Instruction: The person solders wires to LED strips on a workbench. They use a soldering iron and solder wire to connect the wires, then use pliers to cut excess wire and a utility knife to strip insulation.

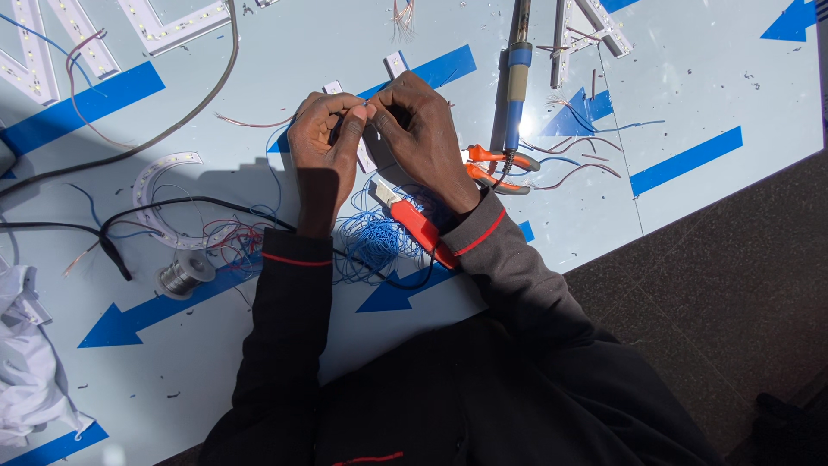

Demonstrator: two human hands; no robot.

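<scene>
The left hand (323,138) and right hand (423,129) meet fingertip to fingertip, both pinched narrow on a thin blue wire (274,168) trailing leftward and down. A red utility knife (414,226) lies just below the right wrist, handle angled toward the person.

Both arms extend forward from the body, forearms converging toward the centre of the view. Each arm is covered by a dark sleeve with a thin red band at the cuff.

The left hand (323,142) is positioned palm inward, back of the hand facing the camera, fingers curled tightly. Its index finger and thumb are pressed together at the tip in a pinch.

The right hand (423,129) sits directly opposite, wrist bent slightly inward, knuckles raised. Its fingers are flexed, thumb and index finger closed in a matching pinch.

The fingertips of both hands meet at one point, touching each other. Both wrists are bare beyond the cuffs.
</scene>
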